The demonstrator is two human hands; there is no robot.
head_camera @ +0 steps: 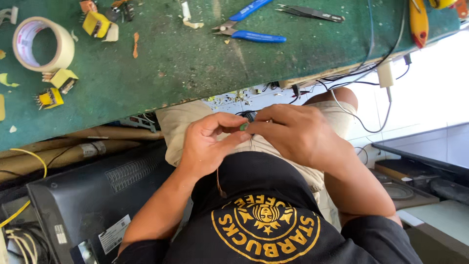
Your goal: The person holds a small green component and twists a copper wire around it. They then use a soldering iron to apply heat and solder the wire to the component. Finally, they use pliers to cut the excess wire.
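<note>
Where our hands meet at frame centre, over the lap, a small green rounded component [243, 126] sits pinched between left hand [211, 142] and right hand [293, 134] fingertips, both closed equally near; its axis is unclear.

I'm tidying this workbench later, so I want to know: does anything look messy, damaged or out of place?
Yes. Scraps and crumbs litter the green bench top, and its front edge looks worn and ragged. Cables trail over that edge. Both the left hand and the right hand pinch a small green part over the lap, off the bench.
</note>
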